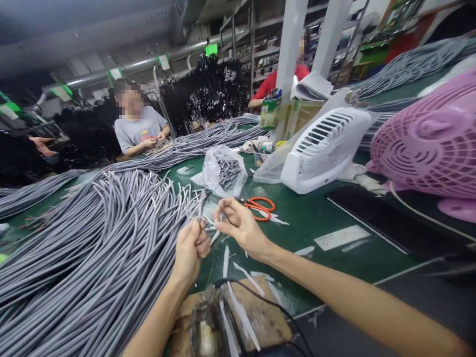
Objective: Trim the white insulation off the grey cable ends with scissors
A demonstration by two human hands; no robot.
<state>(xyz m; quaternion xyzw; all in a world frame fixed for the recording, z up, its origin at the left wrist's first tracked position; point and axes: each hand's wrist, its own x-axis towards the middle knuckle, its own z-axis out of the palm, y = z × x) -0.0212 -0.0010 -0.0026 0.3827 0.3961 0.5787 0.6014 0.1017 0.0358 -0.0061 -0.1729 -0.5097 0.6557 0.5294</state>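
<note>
My left hand (191, 246) is closed in a pinch at the right edge of a large bundle of grey cables (111, 238); what lies between its fingers is blurred and hidden. Just to its right, my right hand (240, 225) is raised with thumb and fingers bent together around a small, thin dark piece (225, 216). The two hands are close but apart. Many cable ends are stripped to pale wires. Behind my hands stands an open clear plastic bag (223, 171) of short dark grey sleeves. Orange-handled scissors (262, 207) lie beyond my right hand.
White scraps (241, 307) and a soiled board (260, 317) with a black cord lie in front. To the right are a white fan (320, 148), a pink fan (435, 144) and a black slab (372, 218). A co-worker (139, 124) sits across the table; another person in red is farther back.
</note>
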